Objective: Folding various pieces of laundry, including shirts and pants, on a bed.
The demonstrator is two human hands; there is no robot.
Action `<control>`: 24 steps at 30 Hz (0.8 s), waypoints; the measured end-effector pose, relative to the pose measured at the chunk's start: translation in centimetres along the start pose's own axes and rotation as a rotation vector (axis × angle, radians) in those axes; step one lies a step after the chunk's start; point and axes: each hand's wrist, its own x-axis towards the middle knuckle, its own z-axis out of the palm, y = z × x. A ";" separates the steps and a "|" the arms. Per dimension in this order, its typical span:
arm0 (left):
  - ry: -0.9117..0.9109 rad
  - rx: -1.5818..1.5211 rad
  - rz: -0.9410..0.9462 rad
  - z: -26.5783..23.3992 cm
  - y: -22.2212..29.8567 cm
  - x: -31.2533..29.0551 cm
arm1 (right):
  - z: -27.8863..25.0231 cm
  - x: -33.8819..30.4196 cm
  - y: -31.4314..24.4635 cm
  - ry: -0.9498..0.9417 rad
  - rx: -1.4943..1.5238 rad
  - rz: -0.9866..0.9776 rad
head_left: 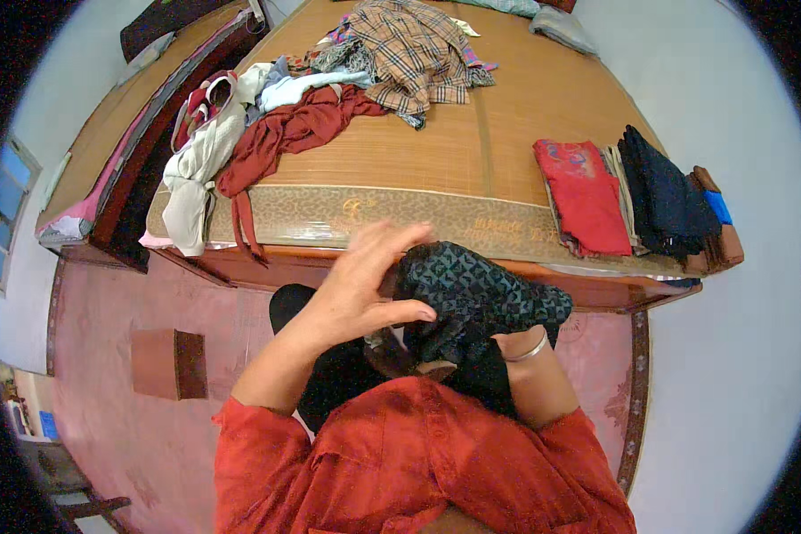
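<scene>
A dark green and black garment with a geometric pattern (472, 294) is bunched up in front of me, above my lap. My left hand (374, 283) is at its left edge, thumb and fingers spread apart; whether the fingertips touch the cloth I cannot tell. The garment drapes over my right hand (510, 343), so only the part near the wrist shows, with a bangle (529, 345) around it. Those right fingers are hidden under the fabric.
Ahead is a bed with a woven mat (507, 116). Toward its left lie a plaid cloth (418, 49), a dark red garment (303, 133) and a white garment (200, 160). Folded red (583, 191) and black clothes (663, 191) are stacked at right. A brown box (156, 363) stands on the floor.
</scene>
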 end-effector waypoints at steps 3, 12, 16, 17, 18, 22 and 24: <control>-0.134 -0.366 -0.269 0.9 1.1 0.9 | -0.9 -0.3 -0.1 -0.080 -0.120 -0.075; 0.049 0.165 -0.047 -2.0 -0.3 4.2 | -7.2 0.9 4.1 -0.086 -1.040 0.503; 0.199 0.034 -0.206 -3.6 -0.5 5.5 | -7.5 0.7 5.3 -0.278 -1.493 0.566; 0.191 0.031 -0.219 -3.7 -0.5 5.6 | -7.4 0.7 5.5 -0.298 -1.386 0.589; 0.193 -0.005 -0.246 -3.7 -0.7 5.7 | -7.4 0.7 5.6 -0.292 -1.307 0.593; 0.180 -0.028 -0.270 -3.4 -0.9 5.6 | -6.5 0.8 7.1 0.046 -0.954 0.294; 0.155 -0.007 -0.224 -3.4 -0.7 5.5 | -6.1 1.3 8.0 0.071 -0.948 0.193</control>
